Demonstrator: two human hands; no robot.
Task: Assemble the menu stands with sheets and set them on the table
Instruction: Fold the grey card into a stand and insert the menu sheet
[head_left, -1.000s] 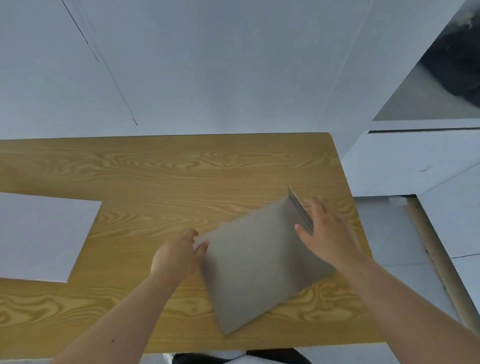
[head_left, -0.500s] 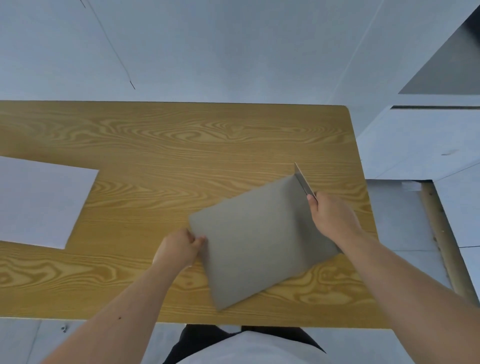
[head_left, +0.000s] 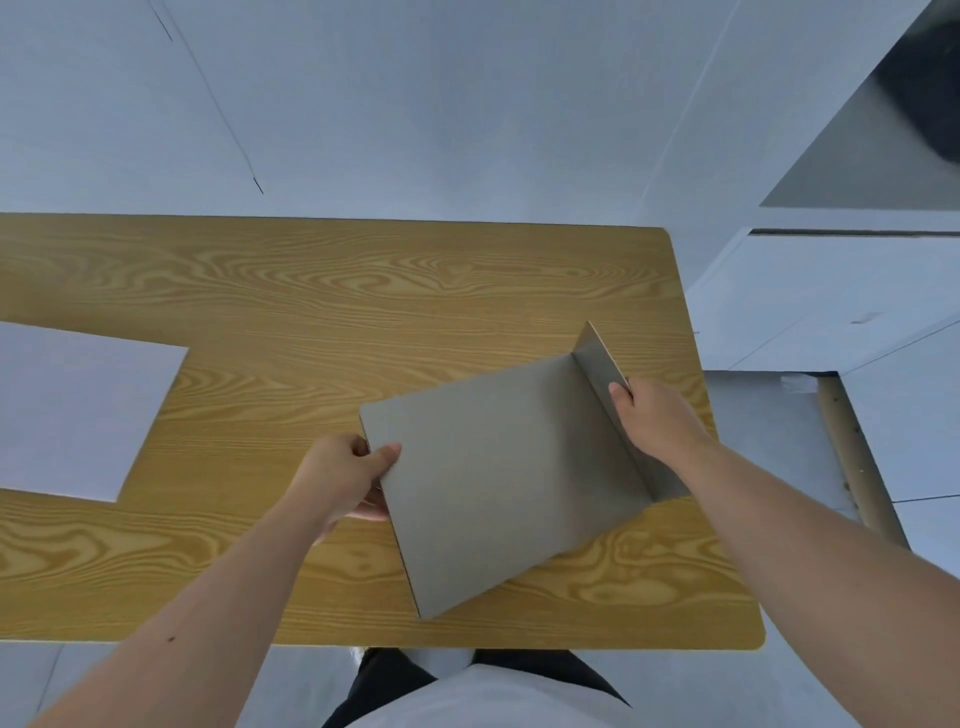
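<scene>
A grey L-shaped menu stand (head_left: 498, 478) lies tilted over the right part of the wooden table (head_left: 311, 291), its big panel facing up and its short foot flap standing up at the far right. My left hand (head_left: 345, 475) pinches the panel's left edge, thumb on top and fingers under it. My right hand (head_left: 657, 423) grips the upright foot flap from the right side. A stack of white sheets (head_left: 78, 410) lies flat at the table's left edge, well apart from both hands.
The table's right edge and rounded near corner (head_left: 748, 634) lie close to the stand. A pale floor and white walls surround the table, with a white cabinet (head_left: 831, 301) to the right. My body stands at the near edge.
Both hands closed onto the stand: the left moved from beside the panel to pinching its left edge, the right took hold of the foot flap. The panel's left edge has come up off the table.
</scene>
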